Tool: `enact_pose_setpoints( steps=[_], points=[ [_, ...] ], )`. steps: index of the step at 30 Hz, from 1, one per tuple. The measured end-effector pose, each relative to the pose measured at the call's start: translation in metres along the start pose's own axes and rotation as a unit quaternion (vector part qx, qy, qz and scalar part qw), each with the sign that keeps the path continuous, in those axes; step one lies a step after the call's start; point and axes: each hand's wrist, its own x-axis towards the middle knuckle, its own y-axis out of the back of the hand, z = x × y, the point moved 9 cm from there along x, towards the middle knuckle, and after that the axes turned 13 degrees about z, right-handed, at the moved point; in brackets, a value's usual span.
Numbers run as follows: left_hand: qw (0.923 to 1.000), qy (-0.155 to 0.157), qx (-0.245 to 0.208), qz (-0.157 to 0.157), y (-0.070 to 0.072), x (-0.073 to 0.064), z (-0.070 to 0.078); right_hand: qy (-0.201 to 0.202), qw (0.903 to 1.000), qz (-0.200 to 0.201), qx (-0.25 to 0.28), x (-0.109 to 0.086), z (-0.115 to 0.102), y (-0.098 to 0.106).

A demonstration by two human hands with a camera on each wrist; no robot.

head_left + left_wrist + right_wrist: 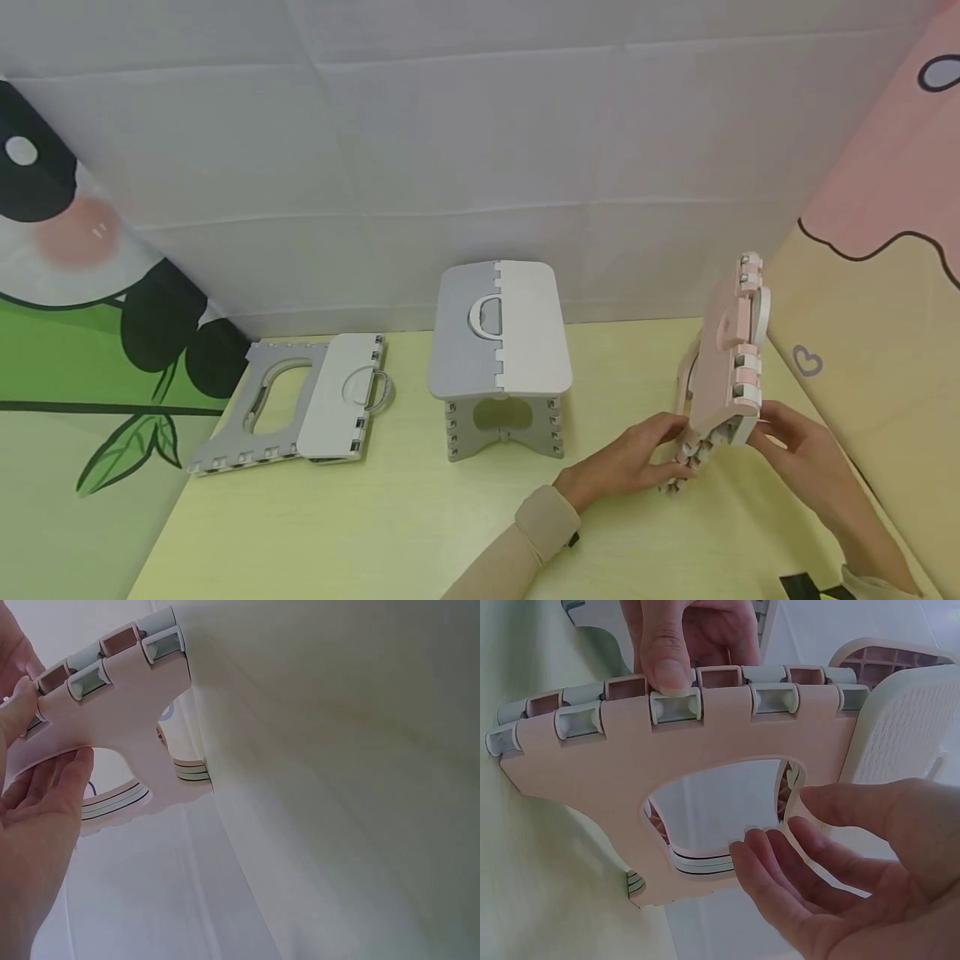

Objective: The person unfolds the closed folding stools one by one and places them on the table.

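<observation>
A partly folded pink and white folding step stool (718,358) stands on its edge at the right of the table. My left hand (637,458) grips its near side panel, thumb on the hinged edge, as the right wrist view shows. On the other side is my right hand (806,458), fingers relaxed and loosely bent, by the panel's oval cutout (720,802). Whether those fingertips touch the panel is hard to tell. In the left wrist view the hinge knuckles (90,679) run along the panel's upper edge.
A grey and white step stool (498,333) stands unfolded mid-table. To its left, another grey and white stool (330,400) lies folded down, partly opened out. A white cloth wall (465,150) closes off the back, and a printed cloth (862,333) the right side.
</observation>
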Motion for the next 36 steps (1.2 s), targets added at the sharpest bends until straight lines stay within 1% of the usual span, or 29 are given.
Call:
enact_pose_setpoints(
  steps=[4,10,12,17,21,26,36],
  points=[
    [1.0,0.0,-0.005,0.0,0.0,0.0,0.0,-0.009,0.9999,-0.013,0.001,-0.004,0.002,-0.005],
    [0.9998,-0.017,-0.008,0.004,-0.001,0.0,0.002,-0.012,0.9996,-0.021,-0.016,-0.007,0.004,-0.01],
    [0.9998,-0.018,-0.005,0.006,-0.001,0.0,0.002,-0.008,0.9996,-0.024,-0.016,-0.008,0.004,-0.011],
    [0.9999,-0.014,-0.003,0.006,-0.001,-0.001,0.001,-0.008,0.9991,-0.032,-0.027,-0.01,0.004,-0.013],
    [0.9998,-0.016,-0.005,0.005,0.0,0.0,0.002,-0.028,0.9976,-0.046,-0.043,-0.012,0.006,-0.016],
    [0.9999,-0.014,-0.001,0.005,-0.001,0.0,0.002,-0.048,0.9964,-0.062,-0.032,-0.016,0.007,-0.021],
    [1.0,0.0,0.002,0.004,0.0,0.0,0.0,-0.039,0.9966,-0.068,-0.024,-0.02,0.005,-0.026]
  ],
)
